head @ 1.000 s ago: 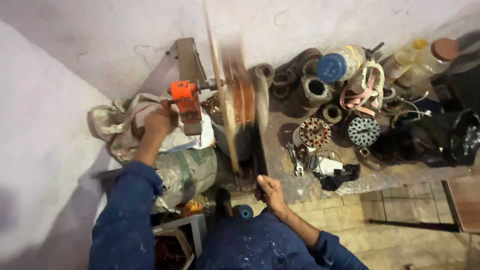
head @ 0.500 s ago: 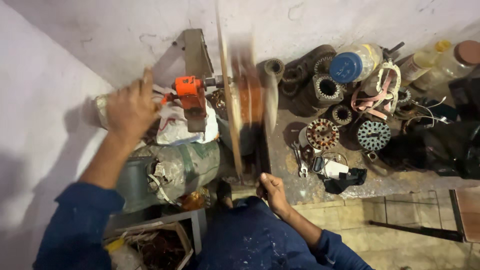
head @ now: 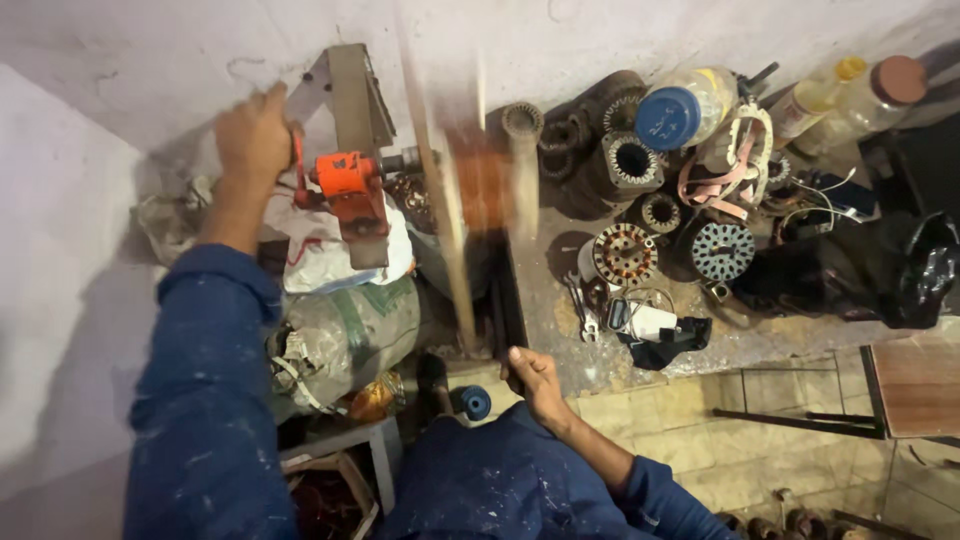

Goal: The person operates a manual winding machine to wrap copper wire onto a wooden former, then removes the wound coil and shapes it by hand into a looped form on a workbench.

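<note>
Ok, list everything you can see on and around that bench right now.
Winding machine: one, orange, on a grey bracket at the wall.
Spinning former: one, brown, blurred, mid-bench.
Motor stators: several, dark and copper, right of it.
Plastic jar: one, clear with blue lid, by the wall.
Bottles: two, clear, far right.
Sacks: two, whitish, under the machine.
Black bag: one, right edge.
Left hand: on the machine's crank.
Right hand: at the bench's front edge.

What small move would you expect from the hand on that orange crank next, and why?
Probably another turn of the crank. The left hand grips the handle of the orange winder, the spindle beside it is blurred with spin, and the right hand rests low at the bench edge.
</note>
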